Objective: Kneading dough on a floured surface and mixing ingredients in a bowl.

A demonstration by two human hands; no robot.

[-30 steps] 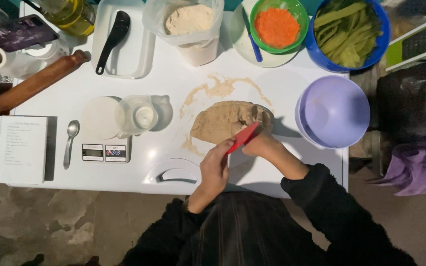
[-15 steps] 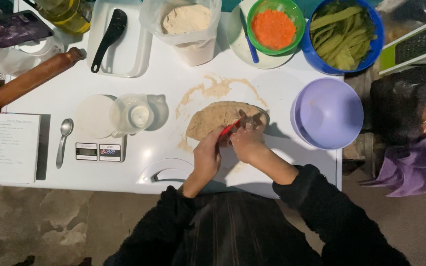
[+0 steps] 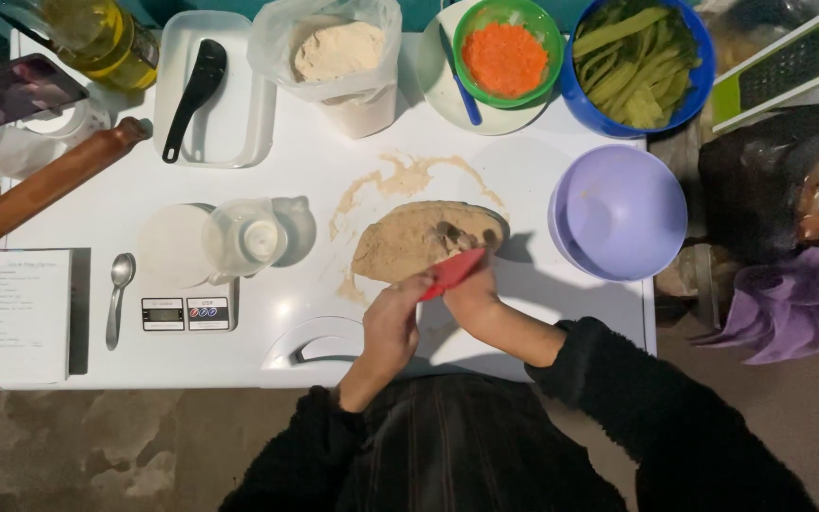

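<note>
Holding a red scraper (image 3: 451, 273) between both hands, the person works at the near edge of a flat brown dough (image 3: 424, 242) that lies in the middle of the white table (image 3: 523, 313). The left hand (image 3: 392, 324) pinches the near end of the scraper with fingers closed on it. The right hand (image 3: 471, 289) sits on the far end, and its fingertips (image 3: 457, 235) look like they press on the dough, dusted with bits of it; how tight that hand grips I cannot tell. The dough looks soft and sticky, because smears of it mark the table around it. It will likely bend and tear if lifted by one edge, so it is better to slide the scraper flat under it and hold it up from below. The scraper looks thin, light and a bit bendy, and is best held by its back edge. Just right of the dough stands a purple bowl (image 3: 618, 210). To the left sit a small kitchen scale (image 3: 182, 313) with a clear jug (image 3: 244, 237) on it, a spoon (image 3: 119, 296) and a notebook (image 3: 19, 315). A bag of flour (image 3: 338, 57), a green bowl of orange shreds (image 3: 507, 52) and a blue bowl of green strips (image 3: 639, 62) stand at the far side.
</note>
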